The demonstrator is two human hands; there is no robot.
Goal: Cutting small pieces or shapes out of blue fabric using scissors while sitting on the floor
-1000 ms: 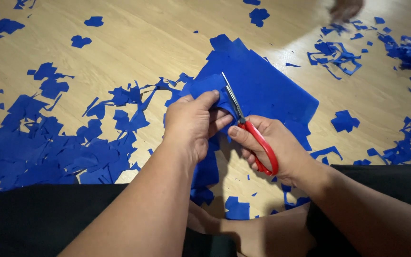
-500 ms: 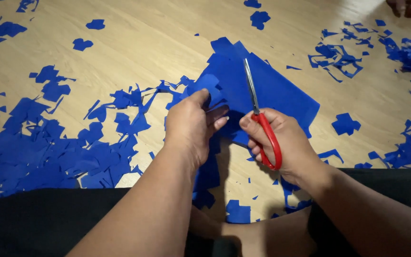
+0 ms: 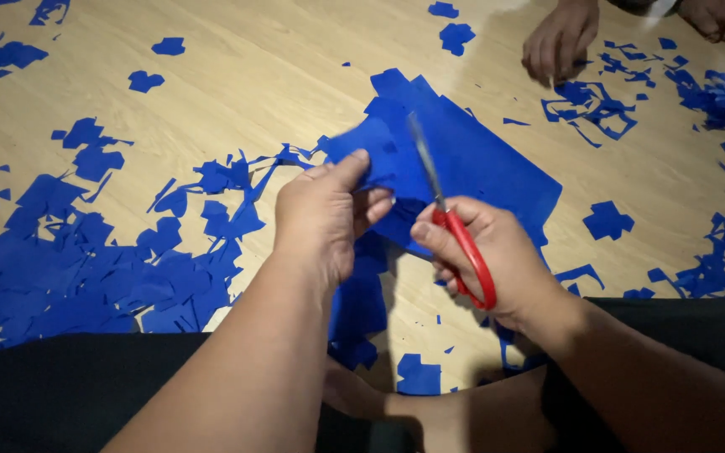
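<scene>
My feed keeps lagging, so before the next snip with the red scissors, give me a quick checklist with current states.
1. Left hand pinching the small blue paper piece: ok.
2. Right hand through the loops of the red-handled metal scissors: ok.
3. Blades meeting the paper: cannot tell, blurred.
4. Left fingertips clear of the blades: cannot tell, close.
5. Another person's hand away from the scissors: ok.

Another person's hand (image 3: 560, 42) now at 1 o'clock on the floor. Scissors (image 3: 451, 220) swung from 11 toward 12 o'clock, blades blurred.
</scene>
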